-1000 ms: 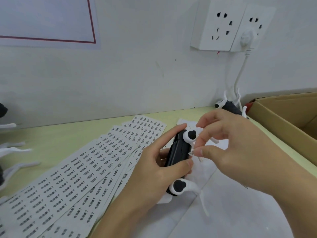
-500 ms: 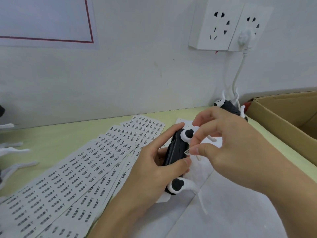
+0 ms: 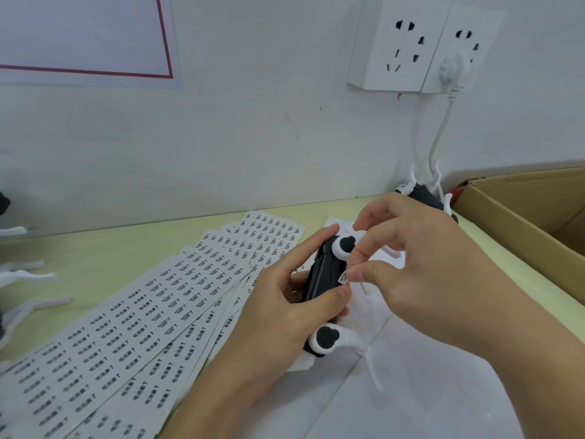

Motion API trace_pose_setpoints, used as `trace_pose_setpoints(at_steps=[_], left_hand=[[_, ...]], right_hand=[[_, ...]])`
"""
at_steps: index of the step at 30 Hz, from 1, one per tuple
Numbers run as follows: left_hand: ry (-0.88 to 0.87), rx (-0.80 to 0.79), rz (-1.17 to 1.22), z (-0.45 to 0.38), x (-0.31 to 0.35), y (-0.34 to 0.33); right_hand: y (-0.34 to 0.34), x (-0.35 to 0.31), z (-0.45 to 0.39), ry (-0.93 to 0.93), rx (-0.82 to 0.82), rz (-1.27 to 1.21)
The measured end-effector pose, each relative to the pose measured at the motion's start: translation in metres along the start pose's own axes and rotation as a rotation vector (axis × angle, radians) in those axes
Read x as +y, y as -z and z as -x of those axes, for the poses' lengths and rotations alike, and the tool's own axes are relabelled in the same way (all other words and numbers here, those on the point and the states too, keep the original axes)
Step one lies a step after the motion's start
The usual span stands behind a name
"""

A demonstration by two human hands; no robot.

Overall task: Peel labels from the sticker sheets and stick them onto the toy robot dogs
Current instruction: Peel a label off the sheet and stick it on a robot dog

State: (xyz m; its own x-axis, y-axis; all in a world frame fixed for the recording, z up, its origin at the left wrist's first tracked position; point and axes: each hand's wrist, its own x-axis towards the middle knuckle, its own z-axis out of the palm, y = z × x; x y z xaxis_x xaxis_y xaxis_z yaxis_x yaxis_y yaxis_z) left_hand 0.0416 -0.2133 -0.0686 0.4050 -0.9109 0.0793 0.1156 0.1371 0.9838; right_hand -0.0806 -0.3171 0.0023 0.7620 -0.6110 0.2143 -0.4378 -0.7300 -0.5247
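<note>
Left hand (image 3: 278,315): grasping the toy robot dog (image 3: 323,280), fingers curled round its black body, thumb tip against the edge facing the right hand, index finger stretched along the far end. The dog lies on its side in this grip, above the bench (image 3: 95,258); one white hip disc shows just beyond the thumb, a second just below the hand, its white leg trailing down and to the right.

Right hand (image 3: 421,270): grasping a small label (image 3: 343,276), pinched between thumb and forefinger. The label sits just above the left thumb tip, touching or almost touching the dog's body; which one cannot be told. Printing on it is too small to read.

Sticker sheets (image 3: 142,312): fanned flat on the bench, left of and partly under the left grip, rows of small printed labels.

White backing paper (image 3: 411,391): below both hands.

Second toy dog (image 3: 421,194): beyond the right hand, against the wall, legs up.

Cardboard box (image 3: 522,217): right of the right hand, open.

Wall sockets (image 3: 411,45): above, one with a white plug and cable.

White toy legs (image 3: 25,277): far left of the left grip, blurred.
</note>
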Motion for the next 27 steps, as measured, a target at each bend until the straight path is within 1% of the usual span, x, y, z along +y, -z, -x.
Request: trace_pose_setpoints(at_steps=[27], left_hand=[[0.001,0.022,0.038,0.0006,0.0013,-0.0003]], right_hand=[[-0.0042,0.0021,-0.0019,0.027,0.046,-0.019]])
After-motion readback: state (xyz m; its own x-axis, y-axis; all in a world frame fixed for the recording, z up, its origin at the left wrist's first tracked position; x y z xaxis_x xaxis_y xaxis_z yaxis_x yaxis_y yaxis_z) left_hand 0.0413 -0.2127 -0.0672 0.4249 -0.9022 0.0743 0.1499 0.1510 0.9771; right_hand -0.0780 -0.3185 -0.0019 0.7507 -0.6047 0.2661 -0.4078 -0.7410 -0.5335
